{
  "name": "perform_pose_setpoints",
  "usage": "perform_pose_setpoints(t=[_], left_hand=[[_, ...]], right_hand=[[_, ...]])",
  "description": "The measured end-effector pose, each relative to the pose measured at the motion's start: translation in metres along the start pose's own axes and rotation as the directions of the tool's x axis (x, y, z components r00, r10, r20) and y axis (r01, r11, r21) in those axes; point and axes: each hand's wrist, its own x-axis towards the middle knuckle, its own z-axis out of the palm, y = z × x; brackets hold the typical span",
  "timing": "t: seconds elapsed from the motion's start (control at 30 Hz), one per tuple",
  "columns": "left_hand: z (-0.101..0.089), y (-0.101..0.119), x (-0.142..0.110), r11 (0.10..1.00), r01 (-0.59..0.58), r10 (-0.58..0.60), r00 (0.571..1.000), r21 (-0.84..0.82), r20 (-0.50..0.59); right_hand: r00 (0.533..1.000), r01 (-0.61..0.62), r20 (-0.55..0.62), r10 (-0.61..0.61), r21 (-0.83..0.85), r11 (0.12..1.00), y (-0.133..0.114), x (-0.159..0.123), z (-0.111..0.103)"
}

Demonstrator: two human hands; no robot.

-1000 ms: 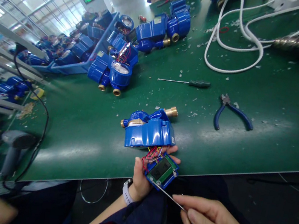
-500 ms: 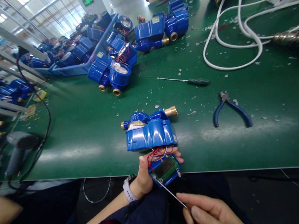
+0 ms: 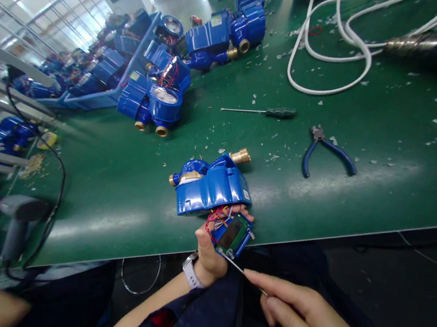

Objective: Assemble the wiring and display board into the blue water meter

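Head view, left grip (image 3: 210,254) clasping circuit board (image 3: 233,233), right grip (image 3: 304,317) clamping slim tool (image 3: 233,263), label (image 3: 246,195) unreadable

Factory assy. workshop, w/ long green bench (image 3: 122,186), pliers (image 3: 319,133), screwdriver (image 3: 280,113) & crate (image 3: 135,60) full of blue mtrs (image 3: 111,65).

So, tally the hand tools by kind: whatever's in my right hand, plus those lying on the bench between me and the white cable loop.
Slim metal-shafted tool, in your right hand: 1
Screwdriver: 1
Diagonal cutters: 1
Total: 3
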Motion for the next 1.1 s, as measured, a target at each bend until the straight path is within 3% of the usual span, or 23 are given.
perform_pose_setpoints(t=[0.07,0.1,0.3,0.47,0.53,0.6,0.7,0.9,1.0,1.1], left_hand=[[0.002,0.001,0.002,1.000,-0.005,0.005,1.000,-0.009,-0.015],[0.002,0.001,0.002,1.000,-0.001,0.000,1.000,-0.012,-0.017],[0.003,0.002,0.002,1.000,0.014,-0.014,1.000,-0.009,-0.005],[0.006,0.004,0.000,0.999,0.038,-0.038,0.999,-0.008,-0.011],[0.005,0.004,0.000,0.999,0.042,-0.042,0.999,-0.017,-0.007],[0.003,0.003,0.001,0.999,0.049,-0.049,0.999,-0.024,-0.006],[0.001,0.002,0.001,0.999,0.047,-0.047,0.999,-0.008,0.002],[0.002,0.002,0.000,0.999,-0.016,0.015,0.999,0.030,0.044],[0.002,0.003,0.000,0.999,0.001,-0.002,0.999,0.035,0.042],[0.004,0.003,0.001,1.000,0.003,-0.003,1.000,0.030,-0.003]], right_hand=[[0.996,-0.089,0.031,0.085,0.181,0.979,0.005,0.003,0.007],[0.997,-0.076,0.029,0.072,0.218,0.973,0.006,0.004,0.009],[0.968,0.237,-0.083,-0.237,-0.005,0.971,0.010,0.007,0.018],[0.987,0.161,-0.048,-0.153,0.313,0.936,0.032,0.013,0.032],[0.981,0.186,-0.098,-0.166,0.244,0.952,0.032,0.013,0.033],[0.965,0.239,-0.119,-0.231,0.054,0.970,0.024,0.012,0.030],[0.951,0.301,-0.019,-0.308,-0.171,0.938,0.010,0.012,0.022],[0.964,0.258,0.053,-0.262,-0.441,0.860,0.006,0.028,0.017],[0.945,0.307,0.038,-0.325,-0.446,0.841,0.008,0.036,0.020],[0.931,0.350,0.004,-0.365,-0.288,0.891,0.007,0.041,0.024]])
